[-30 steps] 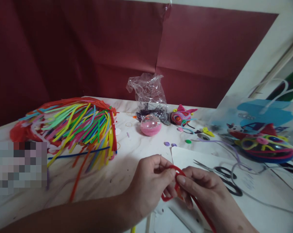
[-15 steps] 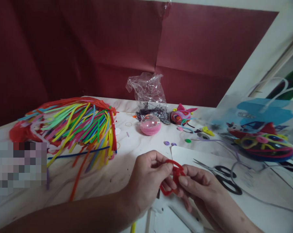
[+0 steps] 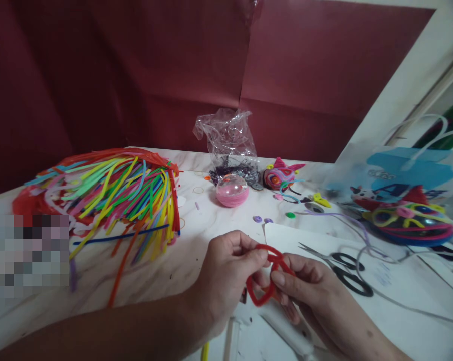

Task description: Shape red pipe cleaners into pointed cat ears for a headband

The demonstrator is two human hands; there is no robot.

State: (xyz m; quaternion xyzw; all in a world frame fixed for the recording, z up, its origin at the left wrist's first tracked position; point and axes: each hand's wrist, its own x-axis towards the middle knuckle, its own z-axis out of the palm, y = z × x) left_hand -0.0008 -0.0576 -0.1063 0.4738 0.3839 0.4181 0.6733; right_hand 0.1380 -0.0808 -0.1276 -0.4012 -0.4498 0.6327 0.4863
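Note:
Between my two hands is a red pipe cleaner (image 3: pixel 262 300), bent into loops. My left hand (image 3: pixel 230 271) pinches its upper left side between thumb and fingers. My right hand (image 3: pixel 309 286) grips the right side, thumb pressed near where the strands cross. Both hands are closed, held over the front of the table. Beneath them lies a white tool (image 3: pixel 286 331), partly hidden, possibly a glue gun. Just right of my right hand, black-handled scissors (image 3: pixel 349 276) rest on a white paper sheet (image 3: pixel 297 233).
A large bundle of coloured pipe cleaners (image 3: pixel 109 195) spreads over the left. Farther back are a pink-and-clear ball (image 3: pixel 232 191), a clear plastic bag (image 3: pixel 230 135) and a small pink-eared figure (image 3: pixel 281 175). A decorated ball (image 3: pixel 410 220) and a loose cord (image 3: pixel 410 313) lie at right.
The red pipe cleaner has turned slightly in my fingers, and its lower loop now shows wider. Both hands keep their grip. The view has shifted a little.

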